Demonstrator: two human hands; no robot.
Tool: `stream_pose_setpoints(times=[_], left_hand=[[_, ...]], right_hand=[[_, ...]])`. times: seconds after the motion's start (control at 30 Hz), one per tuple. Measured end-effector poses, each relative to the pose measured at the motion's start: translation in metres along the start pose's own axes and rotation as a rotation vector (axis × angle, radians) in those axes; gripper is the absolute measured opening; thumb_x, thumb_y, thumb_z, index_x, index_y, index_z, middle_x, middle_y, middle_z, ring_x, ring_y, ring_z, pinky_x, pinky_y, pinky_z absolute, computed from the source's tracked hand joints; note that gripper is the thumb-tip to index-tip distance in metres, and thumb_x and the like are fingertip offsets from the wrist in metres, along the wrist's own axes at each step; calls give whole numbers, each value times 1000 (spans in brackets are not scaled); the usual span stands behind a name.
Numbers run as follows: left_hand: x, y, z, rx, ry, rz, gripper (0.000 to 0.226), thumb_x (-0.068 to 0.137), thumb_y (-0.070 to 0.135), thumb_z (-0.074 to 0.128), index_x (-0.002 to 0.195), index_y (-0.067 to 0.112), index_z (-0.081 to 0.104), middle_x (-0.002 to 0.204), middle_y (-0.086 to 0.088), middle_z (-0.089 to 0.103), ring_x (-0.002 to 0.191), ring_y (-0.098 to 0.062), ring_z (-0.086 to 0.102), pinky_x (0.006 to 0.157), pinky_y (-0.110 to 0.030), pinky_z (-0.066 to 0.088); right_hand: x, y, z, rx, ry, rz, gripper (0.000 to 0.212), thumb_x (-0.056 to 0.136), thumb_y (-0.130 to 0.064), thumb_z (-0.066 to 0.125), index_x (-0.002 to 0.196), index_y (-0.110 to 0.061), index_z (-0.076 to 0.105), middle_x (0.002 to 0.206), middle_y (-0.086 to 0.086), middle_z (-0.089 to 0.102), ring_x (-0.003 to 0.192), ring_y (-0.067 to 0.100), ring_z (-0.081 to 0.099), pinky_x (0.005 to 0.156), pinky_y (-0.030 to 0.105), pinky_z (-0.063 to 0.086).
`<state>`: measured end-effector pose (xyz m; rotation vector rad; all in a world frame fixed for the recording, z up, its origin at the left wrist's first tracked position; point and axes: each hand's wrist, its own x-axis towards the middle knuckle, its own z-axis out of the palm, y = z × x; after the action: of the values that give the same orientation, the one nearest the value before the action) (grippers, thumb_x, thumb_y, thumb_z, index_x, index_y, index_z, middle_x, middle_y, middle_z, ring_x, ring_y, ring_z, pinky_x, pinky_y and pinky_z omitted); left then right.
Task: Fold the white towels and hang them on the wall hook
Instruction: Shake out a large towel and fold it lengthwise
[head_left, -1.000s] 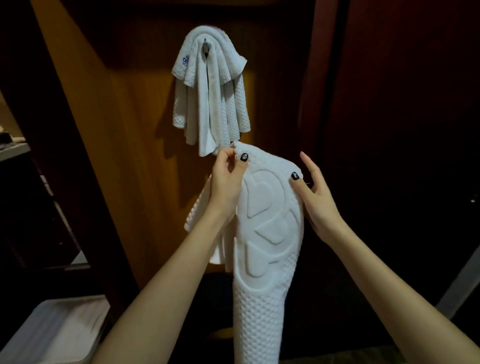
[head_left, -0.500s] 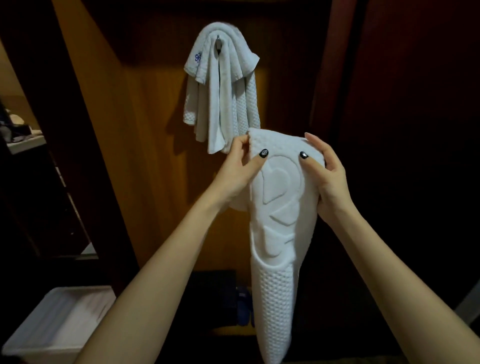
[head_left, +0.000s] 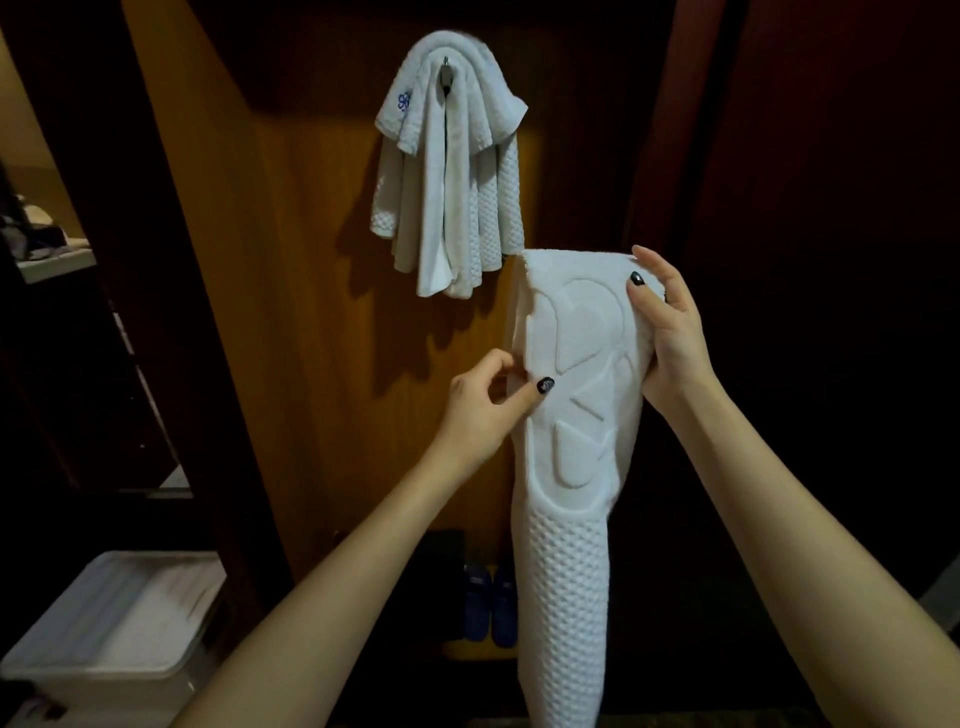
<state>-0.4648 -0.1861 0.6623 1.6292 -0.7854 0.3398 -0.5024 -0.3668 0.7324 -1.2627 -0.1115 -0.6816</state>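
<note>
A folded white towel (head_left: 566, 519) with an embossed pattern and waffle weave hangs long in front of me. My right hand (head_left: 670, 332) grips its top right corner, thumb on the front. My left hand (head_left: 493, 410) pinches its left edge about a third of the way down. Up on the wooden wall, a metal hook (head_left: 445, 73) holds another white towel (head_left: 449, 182), draped over it, with a small blue logo at its upper left. The held towel's top edge sits just right of and below that hanging towel.
A white plastic bin (head_left: 114, 629) stands on the floor at lower left. Blue slippers (head_left: 488, 608) lie on the floor by the wall, partly behind the held towel. Dark wooden panels rise on the right, and a shelf (head_left: 52, 260) with items is at far left.
My left hand has slid down from the towel's top left corner to its left edge. The right hand still holds the top right corner, and the towel has shifted right.
</note>
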Motion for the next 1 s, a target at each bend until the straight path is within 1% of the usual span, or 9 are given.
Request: stream_pose_setpoints(times=[0.13,0.23,0.37,0.47,0.6,0.7,0.77,0.87,1.0], left_hand=[[-3,3,2,-272,47,-160,14,96,11,52,102,23,49,85,-4,66,73,-14,60,61,-25,46],[4,11,-5,-175,-12,-91,4,94,10,56,94,11,60,82,-1,62,74,-6,57,69,-22,46],[13,28,-9,-132,-136,-79,51,97,34,43,95,-13,63,91,-30,62,83,-21,56,75,-34,42],[19,36,-13,-98,-244,-142,80,86,56,35,92,-21,57,89,-23,54,86,-23,48,78,-37,34],[23,38,-15,-154,-208,-124,54,90,35,53,85,-18,62,82,-26,57,84,-23,51,81,-43,43],[23,40,-10,-230,-124,-143,9,86,10,65,86,7,73,74,-1,72,75,-7,64,70,-23,50],[22,42,-10,-252,-111,-149,8,81,5,71,82,12,72,69,10,71,68,2,64,62,-13,48],[21,50,-12,-148,-7,-75,8,78,7,75,79,14,72,72,6,70,70,-3,65,67,-17,51],[15,57,-9,283,247,333,12,84,9,67,93,15,63,77,1,65,71,-12,61,64,-23,47]], right_hand=[[1,-6,-4,25,-5,27,24,95,-14,57,116,-25,60,115,3,65,93,15,68,75,27,57],[4,-12,-6,34,-23,32,23,96,-14,56,116,-25,59,110,1,67,91,12,69,75,27,56],[9,-19,-6,85,-74,37,20,96,-13,54,113,-22,59,100,-3,70,88,11,69,77,28,57],[11,-23,-9,146,-98,39,20,96,-12,54,113,-20,58,99,-3,70,89,12,68,77,28,56],[12,-25,-13,160,-72,75,22,95,-12,54,115,-20,58,99,-1,70,89,13,68,77,29,57],[11,-24,-14,164,-62,100,21,95,-12,54,115,-20,58,101,1,69,90,15,67,79,31,56],[10,-24,-17,185,-70,108,20,95,-13,54,113,-21,59,100,0,70,90,15,68,80,31,56],[8,-26,-21,211,-100,103,18,94,-12,55,110,-20,60,95,-2,72,87,13,69,75,29,57],[11,-31,-16,303,-119,78,14,93,-9,55,103,-18,59,90,-4,73,82,12,69,71,27,56]])
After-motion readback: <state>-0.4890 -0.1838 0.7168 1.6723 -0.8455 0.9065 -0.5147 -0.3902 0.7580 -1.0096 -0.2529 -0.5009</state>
